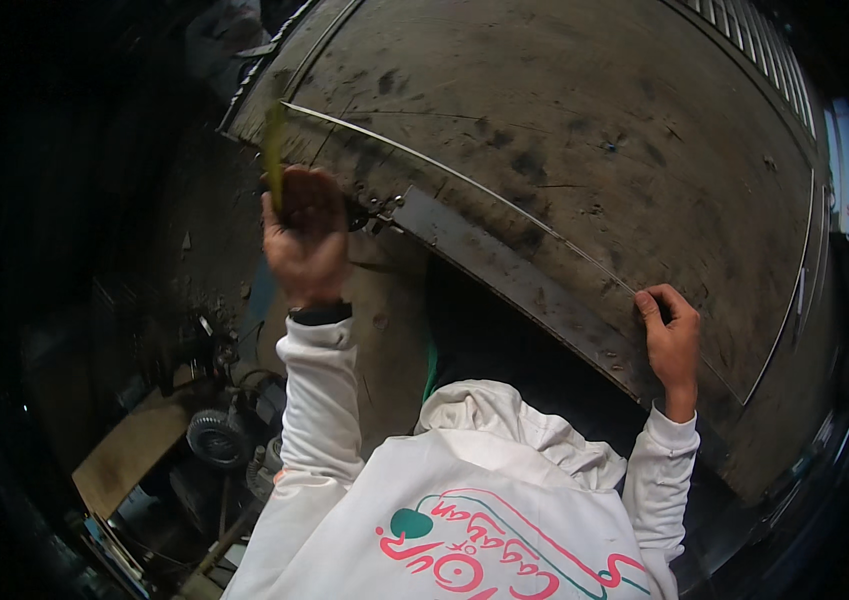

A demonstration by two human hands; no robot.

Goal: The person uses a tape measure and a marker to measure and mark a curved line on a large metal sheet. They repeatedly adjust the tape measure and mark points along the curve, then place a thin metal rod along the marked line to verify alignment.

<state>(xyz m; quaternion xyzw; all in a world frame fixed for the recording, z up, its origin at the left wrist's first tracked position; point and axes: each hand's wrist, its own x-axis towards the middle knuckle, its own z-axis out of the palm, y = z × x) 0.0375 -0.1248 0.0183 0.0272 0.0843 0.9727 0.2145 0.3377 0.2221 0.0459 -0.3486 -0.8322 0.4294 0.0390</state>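
Right hand (672, 330): pinched on thin pale rod (485, 189), best held level; left hand (308, 240): blurred yellow strip (274, 150) alongside, grip unclear.

The head view comes from the left one of two wide fisheye cameras worn side by side on the person's head, and faces steeply down and ahead. Nearest to it, in the near middle, is the person's white, long-sleeved cloth top (394, 480). Farther off lie the left fingers (322, 198) and right fingers (672, 294), with the broad, brown, stained tabletop (544, 110) spreading beyond them. Straight edges bend toward the dark, round rim
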